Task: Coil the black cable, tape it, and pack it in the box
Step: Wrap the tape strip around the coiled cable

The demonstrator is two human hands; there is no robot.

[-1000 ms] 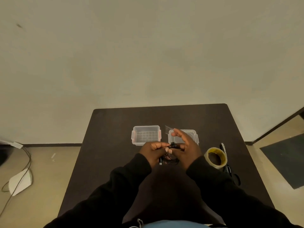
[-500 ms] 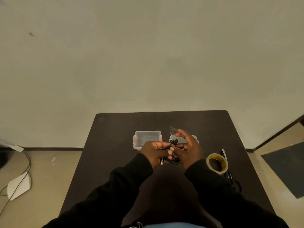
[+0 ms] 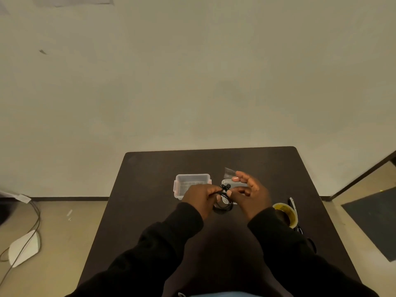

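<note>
My left hand grips the coiled black cable above the dark table; the loops hang below my fingers and two small black ends stick up at the top. My right hand is just right of the coil, fingers spread, with a clear strip of tape stuck to its raised fingertip. Whether the right thumb touches the cable I cannot tell. The clear plastic box stands open behind my left hand. Its lid lies to the right, partly hidden by my right hand.
A yellowish roll of clear tape sits at the right of the table, with black-handled scissors next to it near the table's right edge. On the floor at the left lie a white object and cables.
My hands have drawn slightly apart. The right fingers opened and lifted with the tape strip, and the coil now shows more clearly under my left hand. The view tilted up a little.
</note>
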